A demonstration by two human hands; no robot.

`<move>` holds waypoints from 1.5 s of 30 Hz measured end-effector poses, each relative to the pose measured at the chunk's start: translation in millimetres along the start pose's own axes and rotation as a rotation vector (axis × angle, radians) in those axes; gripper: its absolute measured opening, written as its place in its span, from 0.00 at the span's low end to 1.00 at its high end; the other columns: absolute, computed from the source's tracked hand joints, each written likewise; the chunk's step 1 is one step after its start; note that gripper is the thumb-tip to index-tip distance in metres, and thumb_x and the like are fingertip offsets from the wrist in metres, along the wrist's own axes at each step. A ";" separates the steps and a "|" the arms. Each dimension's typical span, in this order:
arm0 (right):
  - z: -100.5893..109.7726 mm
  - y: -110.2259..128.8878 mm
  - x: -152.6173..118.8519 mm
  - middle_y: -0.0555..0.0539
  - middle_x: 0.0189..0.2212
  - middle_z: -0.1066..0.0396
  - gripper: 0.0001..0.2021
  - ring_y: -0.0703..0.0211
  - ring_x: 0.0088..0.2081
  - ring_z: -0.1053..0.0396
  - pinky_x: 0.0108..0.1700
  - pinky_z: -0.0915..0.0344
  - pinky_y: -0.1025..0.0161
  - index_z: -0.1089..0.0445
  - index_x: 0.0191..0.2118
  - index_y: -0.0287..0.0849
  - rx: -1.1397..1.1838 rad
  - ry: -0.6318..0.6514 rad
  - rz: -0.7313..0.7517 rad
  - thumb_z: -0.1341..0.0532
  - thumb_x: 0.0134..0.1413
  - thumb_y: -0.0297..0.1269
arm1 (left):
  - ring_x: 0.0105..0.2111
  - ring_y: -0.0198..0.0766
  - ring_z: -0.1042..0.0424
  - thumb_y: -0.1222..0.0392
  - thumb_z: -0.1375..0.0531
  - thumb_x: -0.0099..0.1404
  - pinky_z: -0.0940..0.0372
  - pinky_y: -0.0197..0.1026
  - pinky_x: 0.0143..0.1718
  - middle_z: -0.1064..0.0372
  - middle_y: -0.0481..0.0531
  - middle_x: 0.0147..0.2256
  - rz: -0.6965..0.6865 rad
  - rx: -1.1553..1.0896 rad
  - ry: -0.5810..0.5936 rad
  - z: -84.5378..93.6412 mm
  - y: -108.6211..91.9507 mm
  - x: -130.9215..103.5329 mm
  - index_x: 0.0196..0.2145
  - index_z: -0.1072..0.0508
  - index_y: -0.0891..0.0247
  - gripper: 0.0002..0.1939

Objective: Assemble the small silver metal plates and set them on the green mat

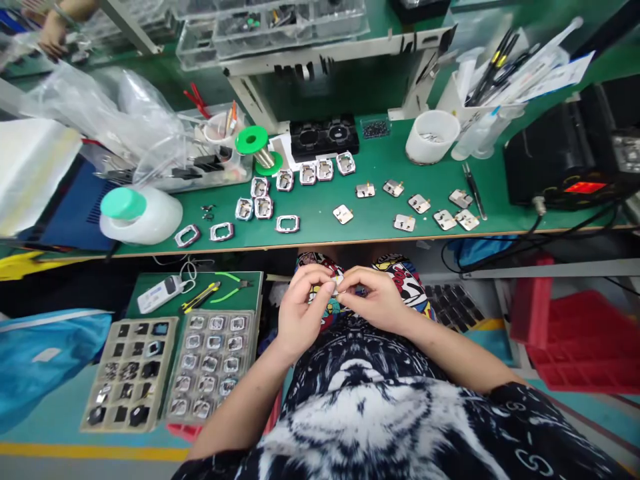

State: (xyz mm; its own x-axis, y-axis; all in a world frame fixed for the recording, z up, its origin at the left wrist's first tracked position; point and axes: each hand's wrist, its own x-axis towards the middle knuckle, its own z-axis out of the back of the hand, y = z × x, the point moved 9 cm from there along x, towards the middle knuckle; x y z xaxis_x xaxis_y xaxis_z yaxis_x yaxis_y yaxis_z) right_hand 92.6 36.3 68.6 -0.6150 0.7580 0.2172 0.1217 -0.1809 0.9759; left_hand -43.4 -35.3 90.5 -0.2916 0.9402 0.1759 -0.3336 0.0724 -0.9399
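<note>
Below the bench edge, over my lap, my left hand [303, 310] pinches a small pale plate [337, 284] between thumb and fingers. My right hand [376, 298] grips the same plate from the other side, its fingertips close to the left ones. Fingers cover most of the piece, so its details are hidden. On the green bench in front lie several silver plates with small parts on them, one [343, 214] nearest my hands. Several silver watch-like frames stand to their left, among them a lone frame [287, 223] at the front edge.
Tweezers [474, 191] lie by a black station [560, 147] with a red display. A white cup [431, 137], solder spool [253, 141] and green-capped bottle [141, 215] stand on the bench. Lower left are parts trays [173, 373], cutters [227, 288]. Another person's hand [53, 35] shows top left.
</note>
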 end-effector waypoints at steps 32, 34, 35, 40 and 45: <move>0.1 12.0 -8.5 0.48 0.34 0.21 0.05 0.61 0.36 0.24 0.41 0.28 0.62 0.22 0.38 0.44 0.009 -0.034 0.175 0.30 0.60 0.26 | 0.41 0.40 0.26 0.62 0.35 0.73 0.32 0.45 0.49 0.25 0.51 0.38 -0.022 -0.001 -0.107 -4.7 6.5 -2.1 0.39 0.21 0.59 0.03; 0.4 13.3 -8.6 0.47 0.34 0.21 0.05 0.60 0.37 0.24 0.41 0.27 0.61 0.22 0.38 0.44 0.003 -0.038 0.187 0.30 0.61 0.26 | 0.40 0.40 0.26 0.63 0.35 0.73 0.32 0.45 0.48 0.25 0.51 0.37 -0.044 0.013 -0.131 -4.3 3.4 -3.3 0.39 0.21 0.59 0.03; 0.4 13.8 -8.8 0.47 0.35 0.21 0.05 0.60 0.37 0.24 0.41 0.27 0.61 0.22 0.38 0.44 0.003 -0.039 0.191 0.30 0.61 0.27 | 0.40 0.40 0.26 0.63 0.35 0.73 0.32 0.44 0.47 0.25 0.51 0.37 -0.055 0.020 -0.145 -4.1 1.8 -4.0 0.39 0.21 0.59 0.03; -0.3 12.0 -10.0 0.47 0.35 0.21 0.04 0.58 0.38 0.23 0.41 0.26 0.59 0.22 0.39 0.45 0.005 -0.035 0.178 0.31 0.62 0.28 | 0.39 0.41 0.26 0.63 0.36 0.73 0.32 0.45 0.43 0.25 0.51 0.36 -0.102 0.098 -0.178 -4.6 -3.4 -7.8 0.39 0.21 0.59 0.04; -0.1 8.1 -10.5 0.47 0.34 0.21 0.03 0.58 0.37 0.23 0.40 0.26 0.60 0.22 0.38 0.45 -0.008 -0.045 0.150 0.31 0.62 0.30 | 0.38 0.41 0.26 0.63 0.37 0.73 0.32 0.45 0.42 0.25 0.50 0.36 -0.142 0.162 -0.185 -5.0 -4.7 -9.3 0.40 0.22 0.58 0.03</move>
State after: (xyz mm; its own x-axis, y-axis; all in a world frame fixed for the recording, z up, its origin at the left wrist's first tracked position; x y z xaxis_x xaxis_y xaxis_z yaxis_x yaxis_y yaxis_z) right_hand 100.0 26.9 74.2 -0.5547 0.7495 0.3613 0.2029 -0.2993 0.9323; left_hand -34.7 -42.7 91.8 -0.3852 0.8468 0.3668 -0.5172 0.1311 -0.8458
